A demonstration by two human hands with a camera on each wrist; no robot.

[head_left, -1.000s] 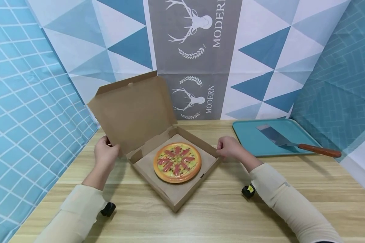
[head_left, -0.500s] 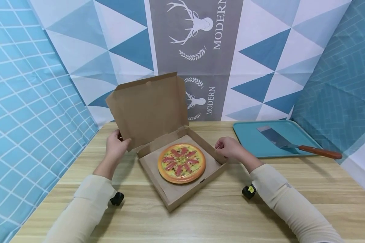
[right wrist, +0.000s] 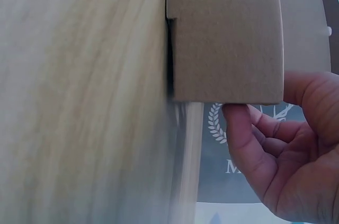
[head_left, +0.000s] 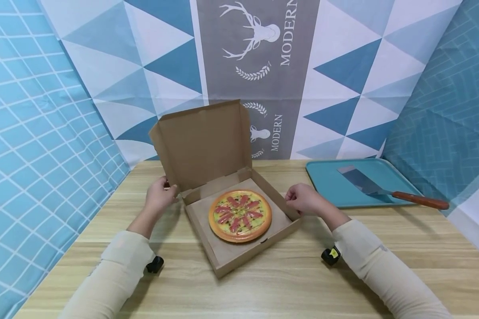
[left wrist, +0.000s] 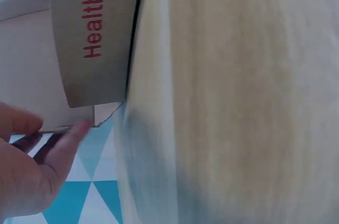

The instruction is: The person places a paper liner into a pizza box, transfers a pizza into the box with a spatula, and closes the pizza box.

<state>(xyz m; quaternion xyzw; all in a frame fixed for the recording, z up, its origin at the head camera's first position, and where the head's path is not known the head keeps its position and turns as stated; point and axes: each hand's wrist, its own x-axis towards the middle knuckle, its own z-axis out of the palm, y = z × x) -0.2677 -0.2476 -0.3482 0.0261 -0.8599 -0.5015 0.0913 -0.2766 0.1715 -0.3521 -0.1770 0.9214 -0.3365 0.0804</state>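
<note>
An open cardboard pizza box (head_left: 218,254) sits at an angle on the table, its brown lid (head_left: 205,148) raised at the back. Inside lies a round pizza (head_left: 240,216) with an orange crust and red strips fanned out on top. My left hand (head_left: 159,196) pinches the box's left back corner beside the lid hinge; the left wrist view shows its thumb and fingers at the edge near a flap (left wrist: 95,38) printed "Healthy". My right hand (head_left: 306,199) grips the right side wall near the front corner, the thumb on the inner side in the right wrist view.
A teal tray (head_left: 319,177) lies at the back right. On it rests a spatula (head_left: 361,180), its wooden handle (head_left: 419,200) sticking out past the tray's edge. Patterned walls stand behind and on both sides of the wooden table (head_left: 271,288).
The box, lid and pizza have shifted right and turned a little. My left hand has moved right along with them; my right hand has stayed near the right corner, moving slightly.
</note>
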